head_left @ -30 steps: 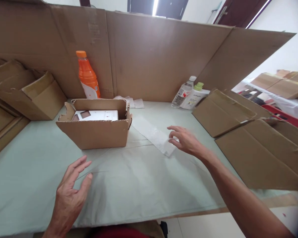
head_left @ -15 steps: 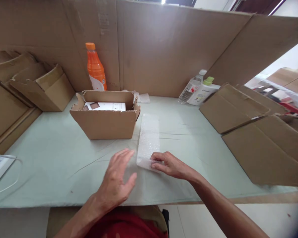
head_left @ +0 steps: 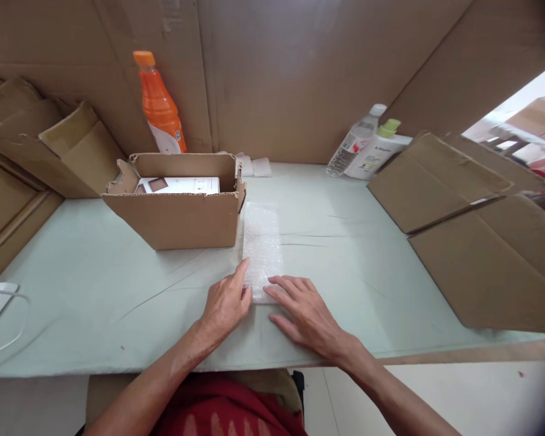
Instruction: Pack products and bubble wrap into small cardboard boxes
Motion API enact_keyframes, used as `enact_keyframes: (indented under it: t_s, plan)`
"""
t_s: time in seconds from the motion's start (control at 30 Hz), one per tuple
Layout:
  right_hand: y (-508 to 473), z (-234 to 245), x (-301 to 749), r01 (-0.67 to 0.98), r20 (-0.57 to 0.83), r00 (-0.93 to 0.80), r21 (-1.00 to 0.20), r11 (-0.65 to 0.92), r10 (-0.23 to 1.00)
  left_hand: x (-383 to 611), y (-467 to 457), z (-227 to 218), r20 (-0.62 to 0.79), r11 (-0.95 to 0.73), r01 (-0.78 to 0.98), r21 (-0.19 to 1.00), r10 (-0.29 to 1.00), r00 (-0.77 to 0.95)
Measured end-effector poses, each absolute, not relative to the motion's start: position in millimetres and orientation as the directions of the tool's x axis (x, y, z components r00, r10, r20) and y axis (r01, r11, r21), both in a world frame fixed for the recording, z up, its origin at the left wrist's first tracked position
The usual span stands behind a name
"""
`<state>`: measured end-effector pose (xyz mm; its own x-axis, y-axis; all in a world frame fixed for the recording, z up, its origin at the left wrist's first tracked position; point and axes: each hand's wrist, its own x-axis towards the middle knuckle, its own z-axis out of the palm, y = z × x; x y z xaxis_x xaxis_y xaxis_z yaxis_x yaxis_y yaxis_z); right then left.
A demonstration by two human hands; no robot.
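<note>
A strip of white bubble wrap (head_left: 262, 245) lies flat on the pale green table (head_left: 95, 290), running away from me beside an open cardboard box (head_left: 177, 212). My left hand (head_left: 226, 306) rests at the strip's near left corner, fingers stretched out and touching its edge. My right hand (head_left: 306, 315) lies flat with fingers spread on the strip's near end. Inside the box sits a white packet (head_left: 179, 184) with a brown square on it.
An orange drink bottle (head_left: 158, 109) stands behind the box. A clear bottle (head_left: 354, 142) and a white bottle with a green cap (head_left: 376, 154) lean at the back right. Flattened cartons (head_left: 472, 224) lie right, folded cartons (head_left: 49, 151) left, a cardboard wall (head_left: 277, 72) behind.
The bubble wrap was pulled from a slanted spot at mid-table to lie straight in front of me. Both hands came together onto its near end, the right hand flattening out.
</note>
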<state>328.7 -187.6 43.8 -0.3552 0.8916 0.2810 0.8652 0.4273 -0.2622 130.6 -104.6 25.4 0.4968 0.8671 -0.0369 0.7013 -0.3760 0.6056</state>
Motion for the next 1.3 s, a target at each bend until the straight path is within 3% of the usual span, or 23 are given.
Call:
enact_keyframes:
  t_s: [0.1, 0.2, 0.3, 0.37, 0.5, 0.63, 0.73, 0.8, 0.9, 0.97, 1.07, 1.17, 1.3]
  plan:
    - [-182, 33, 325, 0.880, 0.269, -0.345, -0.242, 0.410, 0.899, 125, -107, 27, 0.120, -0.463, 0.598, 0.654, 0.844, 0.523]
    - [-181, 30, 325, 0.856, 0.291, -0.281, -0.356, 0.376, 0.915, 111, -116, 31, 0.298, -0.628, 0.439, 0.642, 0.732, 0.612]
    - [-190, 36, 325, 0.777, 0.201, -0.254, -0.540, 0.324, 0.946, 99, -127, 32, 0.293, -0.651, 0.391, 0.651, 0.691, 0.661]
    - [-197, 42, 323, 0.756, 0.193, -0.218, -0.587, 0.290, 0.957, 96, -130, 31, 0.245, -0.598, 0.427, 0.678, 0.732, 0.636]
    - [-207, 48, 318, 0.855, 0.429, -0.163, -0.389, 0.344, 0.889, 102, -122, 22, 0.152, -0.518, 0.541, 0.663, 0.801, 0.580]
    - [-204, 41, 313, 0.883, 0.382, -0.322, -0.209, 0.421, 0.866, 107, -116, 20, 0.201, -0.533, 0.579, 0.617, 0.818, 0.538]
    - [-199, 32, 311, 0.876, 0.374, -0.303, -0.253, 0.410, 0.877, 101, -124, 26, 0.322, -0.650, 0.475, 0.593, 0.733, 0.599]
    - [-200, 29, 312, 0.832, 0.331, -0.265, -0.396, 0.388, 0.905, 93, -133, 30, 0.333, -0.687, 0.395, 0.610, 0.674, 0.659]
    - [-205, 31, 312, 0.764, 0.231, -0.236, -0.557, 0.327, 0.944, 85, -141, 31, 0.279, -0.640, 0.397, 0.659, 0.697, 0.660]
    - [-208, 34, 313, 0.788, 0.274, -0.206, -0.522, 0.325, 0.939, 85, -139, 29, 0.247, -0.604, 0.456, 0.654, 0.740, 0.625]
    - [-207, 36, 313, 0.864, 0.407, -0.229, -0.334, 0.377, 0.885, 90, -130, 23, 0.214, -0.573, 0.566, 0.592, 0.789, 0.576]
    - [-199, 36, 311, 0.881, 0.375, -0.343, -0.190, 0.434, 0.861, 93, -124, 21, 0.252, -0.577, 0.594, 0.560, 0.802, 0.542]
    - [-192, 34, 308, 0.864, 0.396, -0.347, -0.219, 0.454, 0.850, 87, -130, 23, 0.358, -0.677, 0.461, 0.573, 0.713, 0.603]
